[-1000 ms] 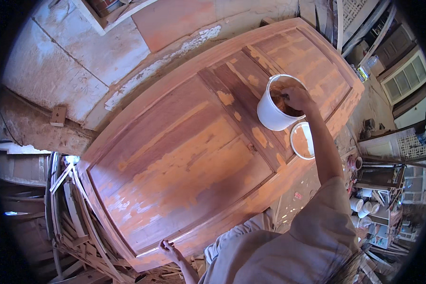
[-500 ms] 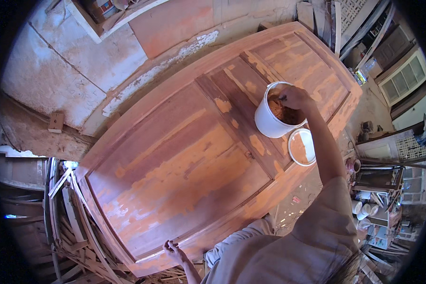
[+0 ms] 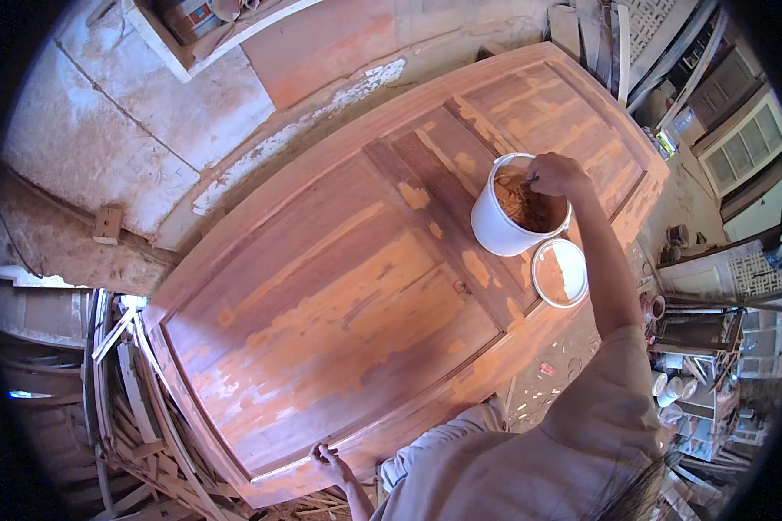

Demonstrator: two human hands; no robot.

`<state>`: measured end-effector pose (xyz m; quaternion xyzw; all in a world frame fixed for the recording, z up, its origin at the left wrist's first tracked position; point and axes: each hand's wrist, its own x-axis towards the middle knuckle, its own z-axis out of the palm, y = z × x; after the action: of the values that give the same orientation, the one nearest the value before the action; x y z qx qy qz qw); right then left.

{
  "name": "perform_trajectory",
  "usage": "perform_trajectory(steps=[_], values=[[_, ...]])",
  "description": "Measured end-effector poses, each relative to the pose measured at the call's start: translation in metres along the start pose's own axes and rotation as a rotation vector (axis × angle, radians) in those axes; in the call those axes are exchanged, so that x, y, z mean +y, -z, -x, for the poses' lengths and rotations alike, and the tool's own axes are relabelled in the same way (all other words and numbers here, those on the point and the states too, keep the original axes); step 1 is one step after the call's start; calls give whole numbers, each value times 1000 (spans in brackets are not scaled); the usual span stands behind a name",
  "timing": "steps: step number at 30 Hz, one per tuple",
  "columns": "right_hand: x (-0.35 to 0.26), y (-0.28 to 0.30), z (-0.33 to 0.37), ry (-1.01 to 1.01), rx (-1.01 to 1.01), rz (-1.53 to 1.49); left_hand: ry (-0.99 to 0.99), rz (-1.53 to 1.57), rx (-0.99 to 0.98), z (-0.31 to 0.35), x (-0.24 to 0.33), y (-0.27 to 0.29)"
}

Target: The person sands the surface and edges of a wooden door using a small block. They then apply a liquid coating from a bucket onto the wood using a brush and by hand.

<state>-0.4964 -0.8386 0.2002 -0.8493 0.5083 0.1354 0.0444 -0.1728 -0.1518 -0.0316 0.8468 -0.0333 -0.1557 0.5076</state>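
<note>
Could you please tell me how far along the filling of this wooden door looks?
Done: pale orange filler patches cover much of the large reddish wooden door. In hand: the right hand reaches into the white plastic bucket; the left hand rests on the door's edge. Left: darker bare areas remain.

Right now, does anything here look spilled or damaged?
No spill. The wooden door is blotchy with pale orange patches. The white bucket stands upright, its lid lying beside it.

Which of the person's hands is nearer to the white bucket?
The right hand is nearer, over the white bucket's open top. The left hand rests on the wooden door's near edge, far from it.
</note>
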Motion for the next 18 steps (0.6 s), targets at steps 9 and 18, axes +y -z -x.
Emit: perform_trajectory(steps=[9, 18], values=[[-15, -44, -27, 57, -1, 22, 1, -28, 37, -3, 24, -6], [-2, 3, -12, -65, -9, -124, -20, -2, 45, -8, 8, -3]])
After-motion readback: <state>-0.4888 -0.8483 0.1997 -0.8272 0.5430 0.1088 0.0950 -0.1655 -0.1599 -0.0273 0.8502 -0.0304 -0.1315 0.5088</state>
